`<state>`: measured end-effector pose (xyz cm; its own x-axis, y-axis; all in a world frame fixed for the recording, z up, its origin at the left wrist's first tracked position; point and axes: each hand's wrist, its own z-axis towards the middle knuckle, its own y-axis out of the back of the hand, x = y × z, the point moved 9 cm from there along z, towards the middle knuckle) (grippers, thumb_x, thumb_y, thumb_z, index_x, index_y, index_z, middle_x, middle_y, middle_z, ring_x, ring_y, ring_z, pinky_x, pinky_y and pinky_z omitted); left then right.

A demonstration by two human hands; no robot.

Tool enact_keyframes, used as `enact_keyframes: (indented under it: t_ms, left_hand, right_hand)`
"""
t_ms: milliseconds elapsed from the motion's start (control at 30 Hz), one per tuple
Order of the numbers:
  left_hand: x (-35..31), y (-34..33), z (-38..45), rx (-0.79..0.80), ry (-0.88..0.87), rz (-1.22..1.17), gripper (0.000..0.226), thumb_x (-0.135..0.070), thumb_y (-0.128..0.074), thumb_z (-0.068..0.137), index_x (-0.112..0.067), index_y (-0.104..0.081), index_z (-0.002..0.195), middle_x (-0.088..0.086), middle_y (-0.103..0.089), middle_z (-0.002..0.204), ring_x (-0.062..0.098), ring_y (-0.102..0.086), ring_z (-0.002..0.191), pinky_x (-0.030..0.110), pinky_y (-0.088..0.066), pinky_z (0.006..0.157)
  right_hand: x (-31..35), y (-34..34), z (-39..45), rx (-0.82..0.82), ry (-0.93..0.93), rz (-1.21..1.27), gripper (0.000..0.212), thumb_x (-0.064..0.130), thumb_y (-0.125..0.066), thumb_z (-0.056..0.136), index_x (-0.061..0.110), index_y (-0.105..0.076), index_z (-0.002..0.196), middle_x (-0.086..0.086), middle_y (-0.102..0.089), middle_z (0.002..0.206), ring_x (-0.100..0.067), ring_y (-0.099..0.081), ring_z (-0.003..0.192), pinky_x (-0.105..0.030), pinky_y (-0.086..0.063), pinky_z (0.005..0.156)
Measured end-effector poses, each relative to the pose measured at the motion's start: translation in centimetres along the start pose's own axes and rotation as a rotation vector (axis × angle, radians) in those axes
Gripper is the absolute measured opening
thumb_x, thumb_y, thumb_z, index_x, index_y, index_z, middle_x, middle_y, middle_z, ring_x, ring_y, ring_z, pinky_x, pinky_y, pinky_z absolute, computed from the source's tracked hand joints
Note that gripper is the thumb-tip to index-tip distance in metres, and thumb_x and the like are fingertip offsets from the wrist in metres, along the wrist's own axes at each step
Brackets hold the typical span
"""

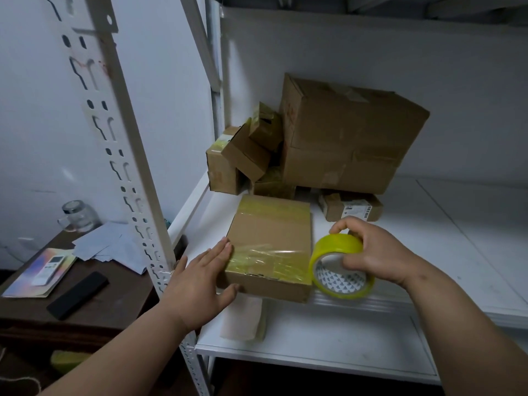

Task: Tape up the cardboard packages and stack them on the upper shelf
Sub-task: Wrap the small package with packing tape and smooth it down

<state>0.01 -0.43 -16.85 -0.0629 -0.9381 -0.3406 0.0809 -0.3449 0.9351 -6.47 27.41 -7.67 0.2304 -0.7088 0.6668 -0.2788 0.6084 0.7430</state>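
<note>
A flat cardboard package [271,235] lies on the white shelf [428,252], with yellowish tape across its far end and its near end. My left hand [200,277] lies against the package's left side, fingers straight and thumb at the near bottom corner. My right hand [371,250] grips a roll of yellow tape [340,267] just right of the package; a strip of tape runs from the roll onto the box top. Behind stand a large cardboard box [351,138] and several small taped boxes [245,155].
A perforated white shelf post [125,155] rises at the left. Beyond it, a dark table [94,307] holds papers, a booklet, a black remote and a glass jar [78,215]. A small labelled parcel [351,208] lies under the big box. A pale cloth [243,318] lies beneath the package.
</note>
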Motion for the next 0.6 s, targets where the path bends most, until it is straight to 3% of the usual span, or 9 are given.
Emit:
enact_keyframes:
  t_ms: [133,233,367,533,600]
  left_hand:
    - [0.1,-0.1,0.0,0.019,-0.005,0.05,0.095,-0.078,-0.027,0.075,-0.037,-0.004,0.157,-0.027,0.008,0.159,0.003,-0.015,0.148,0.047,-0.008,0.122]
    - [0.3,-0.2,0.2,0.02,-0.001,0.068,0.091,-0.08,-0.027,0.079,-0.039,-0.004,0.156,-0.028,0.007,0.16,0.004,-0.02,0.147,0.048,-0.01,0.122]
    - [0.4,-0.1,0.5,-0.005,0.024,0.013,0.075,-0.062,-0.046,0.093,-0.038,-0.013,0.156,-0.029,0.002,0.158,0.003,-0.025,0.146,0.048,-0.012,0.122]
    - [0.6,0.0,0.6,-0.013,0.019,-0.008,0.071,-0.058,-0.05,0.094,-0.039,-0.019,0.155,-0.031,-0.002,0.156,0.003,-0.032,0.143,0.047,-0.013,0.122]
    - [0.7,0.0,0.7,-0.018,0.022,-0.012,0.07,-0.057,-0.051,0.094,-0.04,-0.021,0.154,-0.032,-0.003,0.155,0.002,-0.033,0.142,0.047,-0.014,0.122]
  right_hand:
    - [0.2,0.0,-0.2,0.008,0.019,-0.016,0.066,0.06,-0.057,0.036,0.041,-0.056,0.1,0.01,-0.059,0.092,-0.003,-0.057,0.075,-0.009,-0.037,0.052]
    - [0.2,0.2,-0.3,0.02,0.011,-0.08,0.057,0.049,-0.063,0.044,0.041,-0.057,0.101,0.012,-0.058,0.091,-0.002,-0.055,0.075,-0.01,-0.035,0.052]
    - [-0.7,0.4,-0.5,0.032,-0.022,-0.107,0.052,0.041,-0.064,0.05,0.042,-0.059,0.103,0.008,-0.061,0.105,-0.004,-0.057,0.085,-0.021,-0.042,0.063]
    - [-2.0,-0.9,-0.4,0.091,-0.051,-0.221,0.045,0.038,-0.079,0.07,0.042,-0.056,0.109,0.005,-0.059,0.112,-0.01,-0.058,0.093,-0.024,-0.048,0.069]
    - [-2.4,-1.2,-0.4,0.099,-0.064,-0.277,0.046,0.045,-0.074,0.066,0.047,-0.054,0.107,0.009,-0.059,0.109,-0.013,-0.057,0.095,-0.031,-0.053,0.078]
